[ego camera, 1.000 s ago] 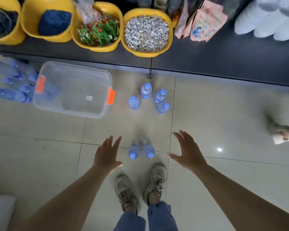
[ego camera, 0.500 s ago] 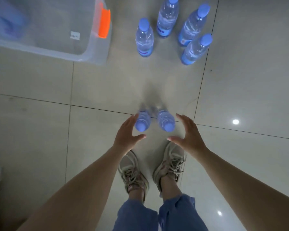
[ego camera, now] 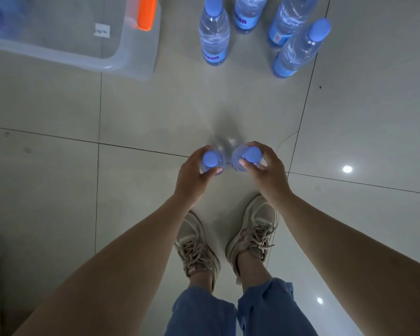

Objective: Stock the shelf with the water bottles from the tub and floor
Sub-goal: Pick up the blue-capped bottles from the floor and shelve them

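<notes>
While two clear plastic water bottles with blue caps are being gripped near their tops, one in each hand, the pick-up from the pale tiled floor [ego camera: 58, 190] is being started. The left hand [ego camera: 194, 175] is being curled round the left bottle [ego camera: 210, 160], thumb on the near side and fingers wrapped behind; the right hand [ego camera: 264, 170] is being closed the same way round the right bottle [ego camera: 249, 156]. Both bottles are being kept upright just ahead of the beige laced trainers [ego camera: 228, 238], nearly touching each other, caps pointing straight up at the camera, so each long axis is running vertically and the bodies are being largely hidden beneath the caps.

For a clean lift, the grip is probably best being kept on the shoulder below the cap, and the bottles are best being raised straight up and held apart. Whether the bases are off the tile cannot be told.

Four more blue-capped bottles [ego camera: 214, 35] are being left standing farther ahead, beside the translucent plastic tub [ego camera: 131, 61] with its orange latch [ego camera: 146, 10]. No shelf is being shown.
</notes>
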`<control>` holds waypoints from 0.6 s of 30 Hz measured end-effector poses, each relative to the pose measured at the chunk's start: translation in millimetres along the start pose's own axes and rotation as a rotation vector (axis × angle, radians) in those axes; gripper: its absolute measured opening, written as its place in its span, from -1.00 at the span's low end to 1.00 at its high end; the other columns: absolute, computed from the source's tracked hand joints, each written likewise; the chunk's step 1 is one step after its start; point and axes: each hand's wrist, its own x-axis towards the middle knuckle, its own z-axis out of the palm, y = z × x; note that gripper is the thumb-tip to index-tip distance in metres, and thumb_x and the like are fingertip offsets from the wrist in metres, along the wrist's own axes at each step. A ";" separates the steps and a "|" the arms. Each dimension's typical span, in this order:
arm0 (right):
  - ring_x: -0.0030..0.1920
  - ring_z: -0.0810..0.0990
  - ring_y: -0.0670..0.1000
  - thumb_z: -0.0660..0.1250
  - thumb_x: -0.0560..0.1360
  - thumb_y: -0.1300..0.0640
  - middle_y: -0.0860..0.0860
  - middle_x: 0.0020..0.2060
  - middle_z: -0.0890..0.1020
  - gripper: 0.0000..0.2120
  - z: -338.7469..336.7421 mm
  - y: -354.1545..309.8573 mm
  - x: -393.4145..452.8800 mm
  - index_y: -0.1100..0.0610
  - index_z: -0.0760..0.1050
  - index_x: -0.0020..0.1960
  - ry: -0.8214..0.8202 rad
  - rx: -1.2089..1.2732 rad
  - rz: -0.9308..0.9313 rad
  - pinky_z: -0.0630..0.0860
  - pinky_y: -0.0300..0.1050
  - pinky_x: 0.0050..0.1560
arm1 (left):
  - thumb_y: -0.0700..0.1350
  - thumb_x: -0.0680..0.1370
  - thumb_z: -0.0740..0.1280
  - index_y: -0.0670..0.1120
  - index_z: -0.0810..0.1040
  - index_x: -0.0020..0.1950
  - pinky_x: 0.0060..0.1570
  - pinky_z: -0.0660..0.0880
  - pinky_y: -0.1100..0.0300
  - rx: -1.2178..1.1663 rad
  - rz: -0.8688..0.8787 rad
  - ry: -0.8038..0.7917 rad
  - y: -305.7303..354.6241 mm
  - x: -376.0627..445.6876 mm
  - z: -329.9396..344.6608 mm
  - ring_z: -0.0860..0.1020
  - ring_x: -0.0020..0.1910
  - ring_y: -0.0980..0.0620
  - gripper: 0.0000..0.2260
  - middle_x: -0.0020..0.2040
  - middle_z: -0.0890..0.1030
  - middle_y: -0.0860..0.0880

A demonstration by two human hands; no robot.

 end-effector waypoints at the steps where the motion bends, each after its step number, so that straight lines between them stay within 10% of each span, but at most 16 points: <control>1: 0.08 0.50 -0.29 0.42 0.40 0.11 -0.12 0.09 0.58 -0.67 -3.3 -7.1 -0.1 0.05 0.50 0.15 0.026 0.026 0.020 0.47 -0.16 0.17 | 0.02 0.35 0.38 -0.01 0.50 0.21 0.20 0.44 0.21 -0.035 -0.048 0.014 4.5 0.8 -4.3 0.54 0.13 0.06 -0.56 0.12 0.60 0.08; 18: 0.05 0.60 -0.06 0.41 0.43 0.05 -0.17 -0.03 0.63 -0.74 -105.4 -340.1 -116.7 -0.29 0.48 -0.03 0.155 0.144 -0.284 0.49 -0.08 0.13 | 0.16 0.26 0.37 0.38 0.44 0.01 0.12 0.52 0.09 -0.213 0.163 0.193 280.8 -109.2 -187.5 0.59 0.00 0.15 -0.65 -0.04 0.59 0.33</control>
